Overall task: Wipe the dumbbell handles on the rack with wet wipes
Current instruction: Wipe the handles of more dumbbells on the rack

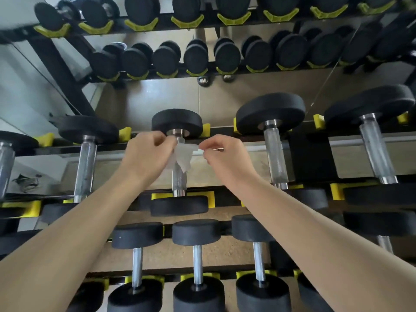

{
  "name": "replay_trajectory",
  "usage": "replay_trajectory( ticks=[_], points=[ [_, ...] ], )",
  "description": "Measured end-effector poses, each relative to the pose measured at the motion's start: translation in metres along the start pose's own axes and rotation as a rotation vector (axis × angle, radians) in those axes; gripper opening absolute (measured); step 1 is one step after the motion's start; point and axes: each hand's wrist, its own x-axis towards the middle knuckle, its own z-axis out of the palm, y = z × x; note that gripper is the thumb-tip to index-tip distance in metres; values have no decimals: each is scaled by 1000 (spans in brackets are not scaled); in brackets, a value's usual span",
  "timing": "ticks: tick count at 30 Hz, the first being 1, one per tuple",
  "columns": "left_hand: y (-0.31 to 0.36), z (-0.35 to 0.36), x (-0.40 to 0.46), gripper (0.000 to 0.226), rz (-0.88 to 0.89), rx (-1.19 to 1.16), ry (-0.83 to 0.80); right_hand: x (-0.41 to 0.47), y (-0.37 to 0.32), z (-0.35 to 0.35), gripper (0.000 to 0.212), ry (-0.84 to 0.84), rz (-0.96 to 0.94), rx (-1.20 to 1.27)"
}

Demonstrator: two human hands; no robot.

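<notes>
Two bare hands meet over the top tier of a dumbbell rack (247, 138), seen from the head camera looking down. Left hand (147, 154) pinches one end of a white wet wipe (183, 156) with curled fingers; right hand (225, 152) pinches the other end between thumb and fingertip. The wipe is stretched between them and drapes across the upper part of the knurled steel handle (179, 179) of the centre dumbbell (177, 121), just below its far black head. This dumbbell lies in yellow cradles (210, 198), with larger dumbbells (271, 113) to its right and others to its left. A lower tier holds smaller dumbbells (197, 231). A mirror (157, 95) behind repeats the rows.
</notes>
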Motion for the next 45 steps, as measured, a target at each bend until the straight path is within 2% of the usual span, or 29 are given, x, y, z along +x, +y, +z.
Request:
replay_trajectory(
  ticks=[2, 5, 8, 9, 11, 14, 16, 18, 19, 21, 23, 25, 31, 33, 34, 36, 37, 42, 45],
  points=[
    [-20, 8, 1, 39, -38, 128, -24, 2, 1, 15, 24, -3, -21, -19],
    [-39, 21, 3, 52, -52, 273, -89, 6, 5, 33, 26, 25, -3, -67],
    [-42, 33, 6, 19, 201, 550, -142, 13, 13, 44, 25, 93, 76, -45],
    [-42, 36, 10, 20, 254, 599, -119, 15, 15, 48, 25, 99, 124, -18],
    [-40, 41, 12, 31, 287, 658, -81, 12, 19, 55, 25, 86, 196, 32],
    [-44, 41, 9, 47, 309, 772, -114, -5, 30, 65, 30, 110, 182, 66],
    [-50, 36, 11, 40, 334, 732, -149, -15, 34, 73, 35, 148, 152, 46],
    [-57, 29, 11, 18, 336, 619, -213, -14, 37, 82, 34, 220, 108, 23],
    [-61, 25, 10, 23, 317, 531, -278, -12, 38, 84, 35, 262, 94, 19],
    [-63, 18, 3, 46, 175, 347, -429, -8, 40, 86, 34, 317, 88, 19],
    [-63, 9, -2, 49, 104, 312, -556, -7, 42, 86, 34, 317, 95, 4],
    [-61, 3, 3, 49, 85, 327, -591, -8, 43, 85, 33, 307, 92, -3],
    [-49, 9, 19, 43, -71, -185, -245, -9, 44, 85, 35, 309, 104, -4],
    [-44, 10, 22, 36, -128, -411, -126, -9, 44, 85, 35, 302, 104, -10],
    [-43, 9, 23, 28, -118, -451, -75, -9, 44, 85, 35, 301, 106, -12],
    [-40, 13, 20, 10, -22, -307, -13, -8, 44, 86, 34, 308, 112, -20],
    [-41, 16, 18, 9, 17, -222, -2, -8, 44, 87, 34, 313, 115, -23],
    [-53, 36, 12, 34, 44, 13, -51, -8, 45, 88, 34, 332, 106, -19],
    [-63, 36, 7, 44, 201, 19, -91, -8, 43, 88, 34, 339, 107, -17]
  ],
)
